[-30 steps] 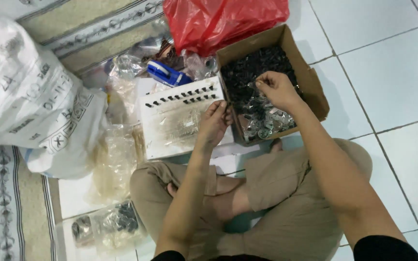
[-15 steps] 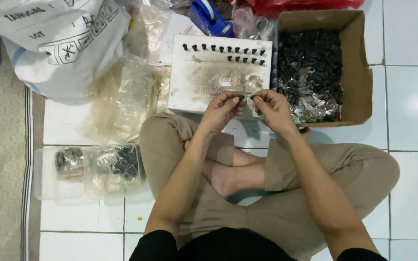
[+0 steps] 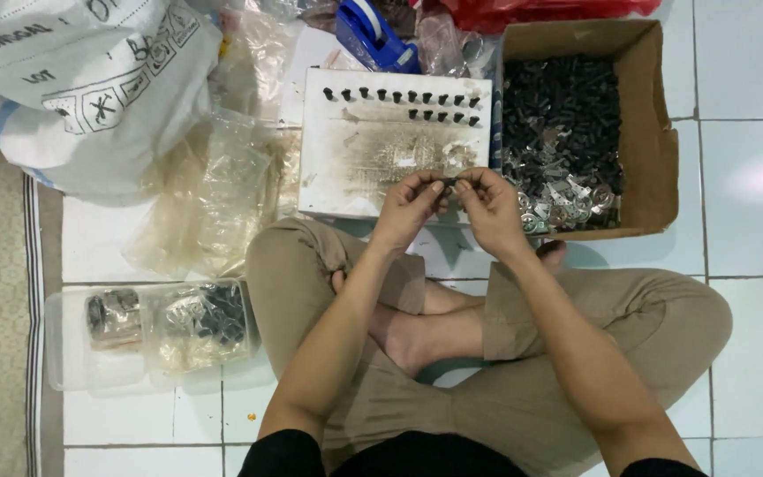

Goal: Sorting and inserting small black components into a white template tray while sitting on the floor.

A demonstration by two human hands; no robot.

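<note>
Person is sitting cross-legged on the tiled floor, working a small dark part between both hands just at the near edge of the white board. Left hand is pinching the part from its left, fingertips closed on it; right hand is pinching from the right, fingers curled shut on the same piece. Both wrists are bending inward, forearms converging over the knees, elbows staying low. Doing this well probably means keeping the grip at the fingertips, holding the part close over the board so a drop lands on it, and aligning before pressing or twisting. Exact shape of the part is too small to tell. Rows of small black pegs are standing along the far edge of the board. Cardboard box of dark and silver parts is sitting just right of the board; clear plastic tub is lying well left of it, nearer the person.
</note>
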